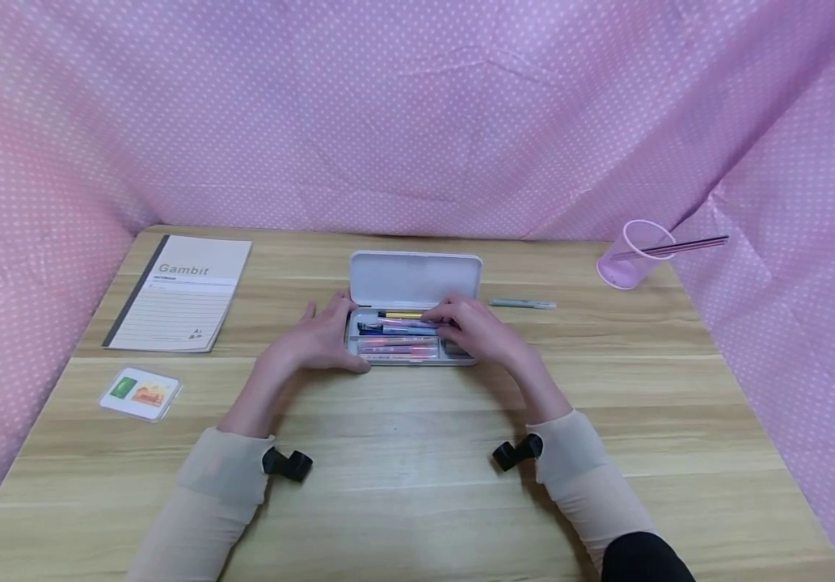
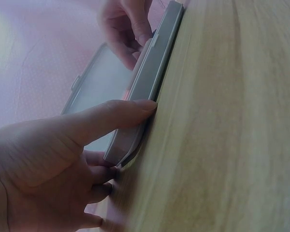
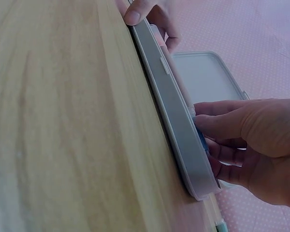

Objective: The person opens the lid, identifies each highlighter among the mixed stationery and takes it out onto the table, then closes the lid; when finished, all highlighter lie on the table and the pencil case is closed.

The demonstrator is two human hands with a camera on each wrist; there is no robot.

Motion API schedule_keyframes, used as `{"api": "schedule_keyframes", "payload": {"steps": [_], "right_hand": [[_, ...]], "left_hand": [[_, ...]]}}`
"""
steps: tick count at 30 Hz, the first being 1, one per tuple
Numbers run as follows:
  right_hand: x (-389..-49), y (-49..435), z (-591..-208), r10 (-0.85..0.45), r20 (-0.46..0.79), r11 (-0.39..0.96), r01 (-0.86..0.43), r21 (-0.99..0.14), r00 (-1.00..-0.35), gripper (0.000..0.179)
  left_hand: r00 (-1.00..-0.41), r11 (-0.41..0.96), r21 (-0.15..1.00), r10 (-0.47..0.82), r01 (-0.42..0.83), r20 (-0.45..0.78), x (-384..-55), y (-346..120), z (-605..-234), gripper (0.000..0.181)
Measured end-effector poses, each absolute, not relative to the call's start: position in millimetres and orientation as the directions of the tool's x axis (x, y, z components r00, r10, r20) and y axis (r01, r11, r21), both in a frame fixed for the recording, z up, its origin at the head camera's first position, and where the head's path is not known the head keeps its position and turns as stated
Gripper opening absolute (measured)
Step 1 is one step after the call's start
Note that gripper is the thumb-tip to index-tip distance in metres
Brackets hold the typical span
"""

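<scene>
Between the left hand [image 1: 321,333] and the right hand [image 1: 477,327], the pale pencil case [image 3: 169,104] rests on the wooden counter [image 1: 402,469], its lid [image 1: 415,279] swung back along the far side. The left hand is spread wide and holds the left end of the case, the thumb lying along its front wall and the fingers round its end and far corner. The right hand bends over the right part of the case, thumb and fingers curled close together among the pens; whether they have hold of one cannot be told, as the fingertips are partly hidden.

Toward the back of the case lies a yellow pencil [image 1: 398,314], with blue pens [image 1: 410,331] in front of it, some partly under the right hand. The front left part of the case has pink pens [image 1: 398,349] lying side by side.

Just to the right of the case, a teal pen [image 1: 522,304] lies on the counter. Well apart on the right of the case, beyond that pen, a tilted pink cup [image 1: 624,263] holds thin dark sticks [image 1: 693,245]. Well to the left of the case lies a notebook [image 1: 184,295] marked "Gambit"; left of the case and nearer the person is a card [image 1: 141,394] with green and orange pictures. A pink dotted cloth [image 1: 388,145] hangs behind the case.
</scene>
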State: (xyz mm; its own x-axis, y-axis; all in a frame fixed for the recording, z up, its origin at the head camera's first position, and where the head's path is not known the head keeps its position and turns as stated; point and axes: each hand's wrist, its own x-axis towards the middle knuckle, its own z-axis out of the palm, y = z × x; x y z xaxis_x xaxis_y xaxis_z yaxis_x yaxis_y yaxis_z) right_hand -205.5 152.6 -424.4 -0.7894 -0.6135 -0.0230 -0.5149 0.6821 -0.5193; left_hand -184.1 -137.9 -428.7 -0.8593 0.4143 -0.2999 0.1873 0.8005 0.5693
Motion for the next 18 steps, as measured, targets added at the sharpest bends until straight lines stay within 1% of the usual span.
{"api": "schedule_keyframes", "payload": {"steps": [18], "right_hand": [[-204.0, 151.7, -423.3, -0.596, -0.019, 0.685, -0.496, -0.534, -0.803, 0.026]], "left_hand": [[-0.859, 0.817, 0.550, 0.399, 0.173, -0.322, -185.0, -137.8, -430.7, 0.097]]}}
